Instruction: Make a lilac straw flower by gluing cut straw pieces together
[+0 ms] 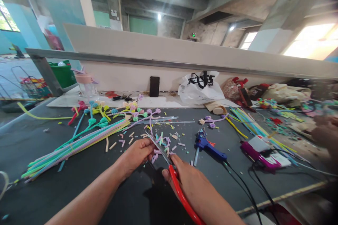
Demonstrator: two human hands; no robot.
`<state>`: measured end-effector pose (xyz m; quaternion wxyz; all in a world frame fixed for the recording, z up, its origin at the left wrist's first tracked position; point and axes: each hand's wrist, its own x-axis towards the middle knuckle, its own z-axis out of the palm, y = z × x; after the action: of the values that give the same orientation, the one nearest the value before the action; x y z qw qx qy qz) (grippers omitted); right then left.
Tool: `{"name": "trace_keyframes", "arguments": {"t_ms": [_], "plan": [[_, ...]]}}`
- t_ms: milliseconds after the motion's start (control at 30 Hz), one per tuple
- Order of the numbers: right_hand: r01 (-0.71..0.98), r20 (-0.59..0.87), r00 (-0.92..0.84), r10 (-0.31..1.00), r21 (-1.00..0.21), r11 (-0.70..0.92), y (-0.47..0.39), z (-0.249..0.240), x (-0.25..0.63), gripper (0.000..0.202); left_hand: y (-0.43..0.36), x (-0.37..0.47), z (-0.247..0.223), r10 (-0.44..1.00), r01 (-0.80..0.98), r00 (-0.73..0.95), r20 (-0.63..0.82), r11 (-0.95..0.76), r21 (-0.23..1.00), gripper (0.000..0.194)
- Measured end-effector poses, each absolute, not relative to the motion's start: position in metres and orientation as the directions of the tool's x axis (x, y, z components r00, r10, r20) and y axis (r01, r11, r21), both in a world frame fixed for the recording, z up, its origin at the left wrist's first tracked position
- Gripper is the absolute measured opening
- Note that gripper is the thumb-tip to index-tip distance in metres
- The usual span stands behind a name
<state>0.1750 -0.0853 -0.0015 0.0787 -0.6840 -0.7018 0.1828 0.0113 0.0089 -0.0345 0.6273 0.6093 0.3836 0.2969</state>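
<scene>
My right hand (185, 179) is closed around a pair of scissors with red handles (182, 197); their metal blades point up and to the left. The tips reach my left hand (139, 153), whose fingers are pinched together on a purple pipe cleaner (151, 126) that rises above them. Cut pipe cleaner pieces (169, 142) lie scattered just beyond both hands. A long bundle of pastel pipe cleaners (79, 146) rests on the dark table to the left.
A blue glue gun (211, 149) and a magenta one (260, 156) lie on the right, with black cables. Behind stand a phone (154, 87), a white bag (199, 89) and a clear cup (87, 86). Another person's hand (326, 132) shows at the right edge.
</scene>
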Motion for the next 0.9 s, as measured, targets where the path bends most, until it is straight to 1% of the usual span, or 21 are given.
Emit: {"name": "trace_keyframes", "arguments": {"t_ms": [200,400,700,900], "plan": [[0.942,-0.093,-0.046,0.995,-0.335,0.012,-0.0864,-0.0035,0.1734,0.032,0.0073,0.012,-0.0321,0.834,0.052,0.532,-0.144,0.137,0.989,0.027],[0.949,-0.106,-0.045,0.993,-0.315,0.01,-0.0853,-0.003,0.1726,0.032,0.0076,0.0115,-0.0331,0.833,0.054,0.535,-0.142,0.134,0.99,0.026],[0.937,-0.119,-0.055,0.991,-0.349,0.01,-0.0872,-0.002,0.1726,0.034,0.0074,0.0107,-0.0338,0.832,0.079,0.538,-0.139,0.114,0.99,0.03],[0.937,-0.115,-0.055,0.992,-0.35,0.011,-0.0883,-0.0033,0.1729,0.035,0.0073,0.0099,-0.0325,0.824,0.074,0.553,-0.123,0.098,0.992,0.03]]}}
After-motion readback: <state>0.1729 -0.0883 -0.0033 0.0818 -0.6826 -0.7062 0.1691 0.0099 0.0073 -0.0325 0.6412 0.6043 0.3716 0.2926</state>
